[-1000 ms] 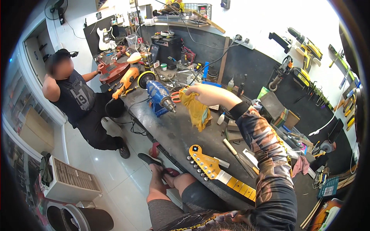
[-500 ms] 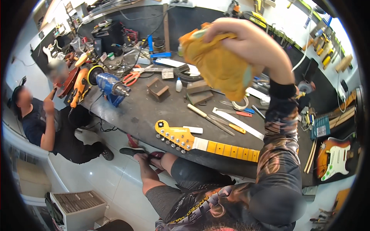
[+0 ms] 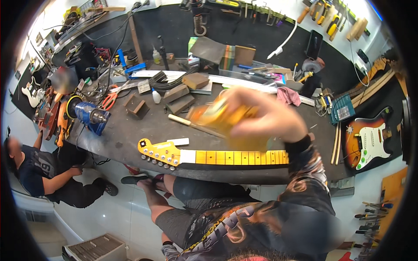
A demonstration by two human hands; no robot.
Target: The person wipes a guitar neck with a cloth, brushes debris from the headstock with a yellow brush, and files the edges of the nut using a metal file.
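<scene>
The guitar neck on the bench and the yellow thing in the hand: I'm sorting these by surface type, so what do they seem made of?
The guitar neck looks like wood under a glossy amber-yellow finish, with thin crosswise fret lines and small shiny metal tuners at the headstock. The yellow cloth in the right hand looks like soft fabric, bunched and folded, though motion blur leaves its weave unclear.

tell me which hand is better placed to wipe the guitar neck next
Right, probably. The right hand holds the yellow cloth just above the guitar neck on the workbench. The left hand is out of view.
</scene>
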